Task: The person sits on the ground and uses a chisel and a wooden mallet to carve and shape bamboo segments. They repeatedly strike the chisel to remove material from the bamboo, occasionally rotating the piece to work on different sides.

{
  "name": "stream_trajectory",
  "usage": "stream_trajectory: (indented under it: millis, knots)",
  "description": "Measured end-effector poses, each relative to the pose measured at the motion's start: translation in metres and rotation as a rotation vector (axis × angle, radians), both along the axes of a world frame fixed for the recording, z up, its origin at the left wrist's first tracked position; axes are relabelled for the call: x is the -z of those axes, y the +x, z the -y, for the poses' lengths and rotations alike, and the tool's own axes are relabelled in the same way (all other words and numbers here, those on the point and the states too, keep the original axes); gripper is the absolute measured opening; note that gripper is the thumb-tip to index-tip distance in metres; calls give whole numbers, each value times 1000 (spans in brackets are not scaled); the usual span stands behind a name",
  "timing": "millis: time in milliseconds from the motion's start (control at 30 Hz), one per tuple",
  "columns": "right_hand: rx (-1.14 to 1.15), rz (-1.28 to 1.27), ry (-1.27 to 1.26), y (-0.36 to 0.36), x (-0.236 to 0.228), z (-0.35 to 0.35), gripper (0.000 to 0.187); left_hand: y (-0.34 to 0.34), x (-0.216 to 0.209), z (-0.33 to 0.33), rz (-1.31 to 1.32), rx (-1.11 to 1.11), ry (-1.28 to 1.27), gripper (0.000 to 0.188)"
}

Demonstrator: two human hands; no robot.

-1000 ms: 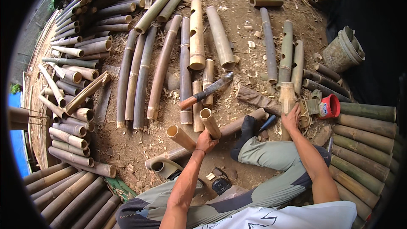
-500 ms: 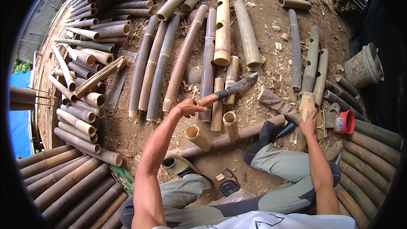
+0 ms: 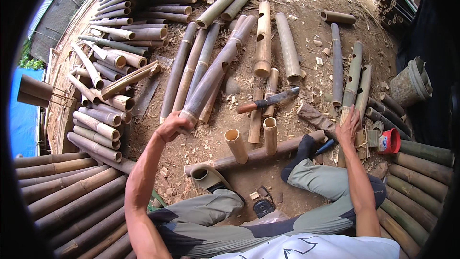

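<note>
Clenching at eleven o'clock, the left hand (image 3: 174, 125) is holding a dark bamboo tube (image 3: 215, 76) by its near end; the right hand (image 3: 349, 126) is touching pale bamboo (image 3: 344, 112), grip unclear; the tube's long axis is slanting toward one o'clock.

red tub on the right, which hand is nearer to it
Right: the right hand is a short way left of the red tub, while the left hand is much farther left, gripping the near end of a dark bamboo pole.

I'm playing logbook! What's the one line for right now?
left hand: grips dark bamboo pole near one end | right hand: touches pale bamboo | knife: lying unheld
</note>
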State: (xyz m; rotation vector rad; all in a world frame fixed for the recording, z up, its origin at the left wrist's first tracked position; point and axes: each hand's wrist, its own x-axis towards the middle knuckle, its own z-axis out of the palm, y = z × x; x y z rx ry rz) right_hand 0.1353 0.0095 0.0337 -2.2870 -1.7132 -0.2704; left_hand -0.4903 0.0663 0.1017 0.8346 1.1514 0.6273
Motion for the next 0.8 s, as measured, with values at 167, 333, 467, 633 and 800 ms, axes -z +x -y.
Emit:
stream_trajectory:
  millis: [167,333,467,633,800]
  knots:
    - [-594,73,442,-130,-130,-71,113,-41,-118,64,-566,95,278,66]
    - [-999,334,446,-207,-246,-93,104,-37,-125,86,-919,151,910,64]
    - [-1171,295,253,-226,-244,-96,64,-44,-117,104,-1358,49,1265,69]
    - [-1072,224,2,-266,-195,-63,60,-4,-82,83,-1567,221,1122,79]
    - [-1042,236,-352,-284,-165,-56,64,54,-65,47,-1101,525,814,77]
